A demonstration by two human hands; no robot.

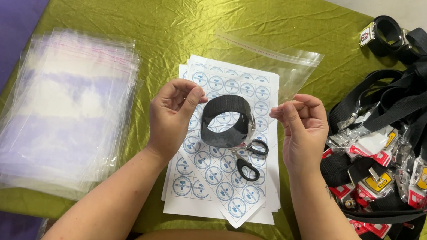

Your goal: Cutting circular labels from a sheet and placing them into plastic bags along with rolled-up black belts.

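Above the bench, draped in olive-green cloth: coiled black strap raised between both hands, over stacked sheets of round stickers. Strap's metal clips and dark loops dangling onto the sheets. Left of the sheets, thick stack of clear plastic bags, flat, contents none visible. Behind the sheets, single clear bag lying flat, likewise showing nothing inside. At the right edge, large heap of black straps with carded tags, unbagged.

Left hand: raised, palm inward, fingers curled, thumb and forefinger pinched narrowly beside the coil's left rim; contact with the strap not certain. Right hand: raised, mirrored pose, fingertips pinched close together just right of the coil; held item, if any, too small to tell. Forearms entering from the lower edge, converging upward.
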